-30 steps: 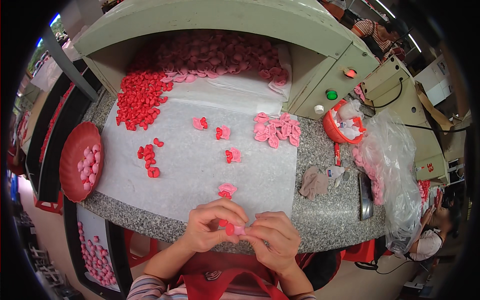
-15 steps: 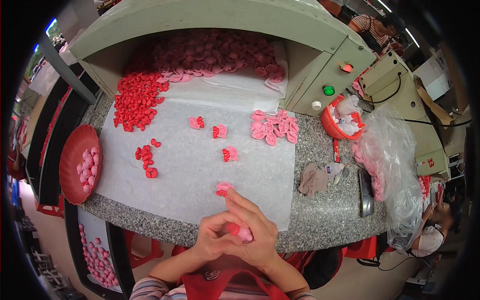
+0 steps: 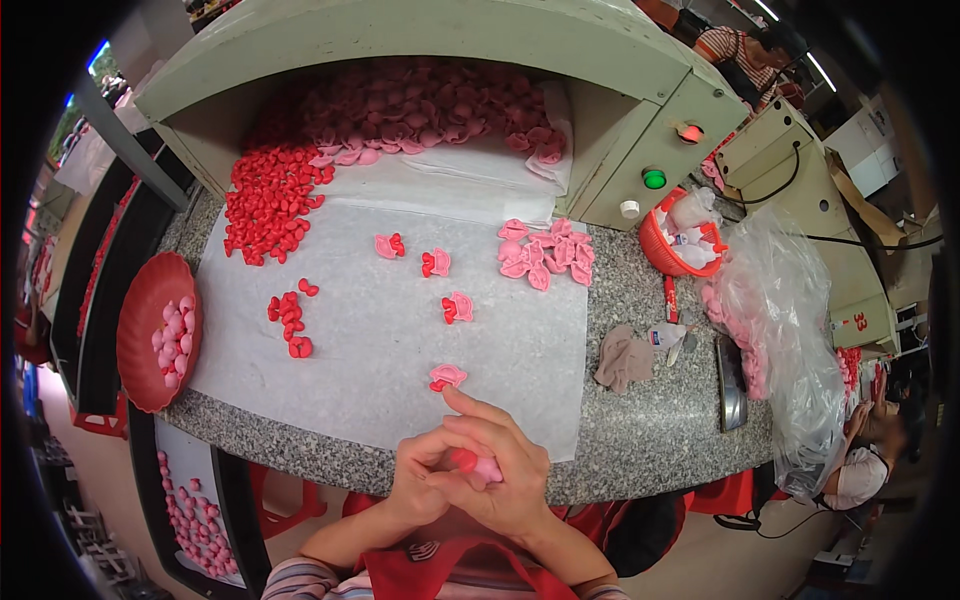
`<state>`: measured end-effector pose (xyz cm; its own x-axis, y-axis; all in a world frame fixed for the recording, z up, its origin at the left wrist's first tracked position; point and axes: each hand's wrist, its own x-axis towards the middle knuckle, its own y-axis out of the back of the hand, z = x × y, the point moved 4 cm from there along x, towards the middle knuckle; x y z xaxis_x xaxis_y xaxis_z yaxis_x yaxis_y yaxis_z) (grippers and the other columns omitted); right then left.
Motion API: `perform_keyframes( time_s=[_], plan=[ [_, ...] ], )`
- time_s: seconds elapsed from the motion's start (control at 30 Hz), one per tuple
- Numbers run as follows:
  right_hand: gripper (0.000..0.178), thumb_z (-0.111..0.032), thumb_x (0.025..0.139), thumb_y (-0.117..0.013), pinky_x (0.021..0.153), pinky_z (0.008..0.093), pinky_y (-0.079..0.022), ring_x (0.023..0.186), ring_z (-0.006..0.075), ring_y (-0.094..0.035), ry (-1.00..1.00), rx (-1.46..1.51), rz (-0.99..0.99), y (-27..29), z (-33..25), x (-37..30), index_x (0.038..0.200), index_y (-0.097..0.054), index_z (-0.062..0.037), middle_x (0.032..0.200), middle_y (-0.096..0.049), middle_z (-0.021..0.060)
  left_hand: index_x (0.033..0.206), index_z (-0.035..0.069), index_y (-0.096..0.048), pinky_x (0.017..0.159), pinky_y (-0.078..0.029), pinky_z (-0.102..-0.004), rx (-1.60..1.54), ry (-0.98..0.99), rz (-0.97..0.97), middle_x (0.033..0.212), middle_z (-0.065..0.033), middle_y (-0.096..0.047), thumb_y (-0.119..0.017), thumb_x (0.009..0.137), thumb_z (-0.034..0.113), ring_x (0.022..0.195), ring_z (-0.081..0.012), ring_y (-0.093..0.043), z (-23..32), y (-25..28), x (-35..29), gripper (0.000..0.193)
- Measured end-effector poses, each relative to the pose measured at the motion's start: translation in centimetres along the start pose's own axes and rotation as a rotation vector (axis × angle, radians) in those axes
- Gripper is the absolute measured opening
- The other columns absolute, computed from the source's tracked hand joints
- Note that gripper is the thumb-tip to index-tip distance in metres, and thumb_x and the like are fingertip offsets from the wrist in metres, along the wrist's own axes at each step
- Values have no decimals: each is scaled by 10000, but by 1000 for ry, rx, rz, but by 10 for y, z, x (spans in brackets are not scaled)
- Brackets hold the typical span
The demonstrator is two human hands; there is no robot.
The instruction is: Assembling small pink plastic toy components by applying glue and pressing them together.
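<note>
Close to the front edge of the bench, my left hand and my right hand are cupped together around a small pink and red molded piece. Its red end points toward my left hand, and fingers of both hands press on it. Part of the piece is hidden by my fingers. Just beyond my right fingertips lies a pink piece with red parts attached. Farther off on the white paper are several similar joined pieces, such as one pink and red piece.
White paper covers the granite bench. Loose red parts and pink shells lie on it, before a pale green box heaped with more. A red bowl stands left; an orange basket, cloth and phone are right.
The fingers of my right hand have bent and come down slightly around the piece. Both hands still hold it in nearly the same place.
</note>
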<state>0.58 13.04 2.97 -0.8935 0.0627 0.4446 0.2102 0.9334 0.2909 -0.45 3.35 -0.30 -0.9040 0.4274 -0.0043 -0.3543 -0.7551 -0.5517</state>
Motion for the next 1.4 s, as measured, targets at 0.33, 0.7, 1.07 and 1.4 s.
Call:
perform_keyframes(
  time_s=[0.33,0.7,1.07,1.4],
  plan=[
    [424,-166,663,-759,717,294,-523,920,262,-623,-22,2,24,0,-4,1,1001,-578,15,1096,-583,182,814,26,-539,601,-394,-215,-20,-5,1,733,-5,-545,-636,793,121,660,-75,-494,-3,1,-2,138],
    [543,-211,649,-776,786,324,-499,997,288,-583,-3,54,-13,3,-3,0,1080,-534,16,1155,-536,208,967,-26,-553,741,-468,-287,28,-79,-134,919,-114,-587,-587,739,-48,829,-148,-567,-6,9,-5,232],
    [716,-255,510,-867,870,404,-426,1094,317,-473,-6,229,158,18,11,-29,1073,-465,-72,1202,-420,212,935,12,-551,725,-447,-298,76,-194,-142,921,-140,-554,-716,747,217,817,-187,-547,8,1,9,324],
    [262,2,600,-751,780,349,-474,937,286,-567,42,64,74,29,0,-17,811,-600,-39,1020,-586,145,992,-1,-594,739,-448,-294,-110,15,-295,978,-134,-551,-786,635,140,857,-186,-557,1,10,18,429]
  ],
)
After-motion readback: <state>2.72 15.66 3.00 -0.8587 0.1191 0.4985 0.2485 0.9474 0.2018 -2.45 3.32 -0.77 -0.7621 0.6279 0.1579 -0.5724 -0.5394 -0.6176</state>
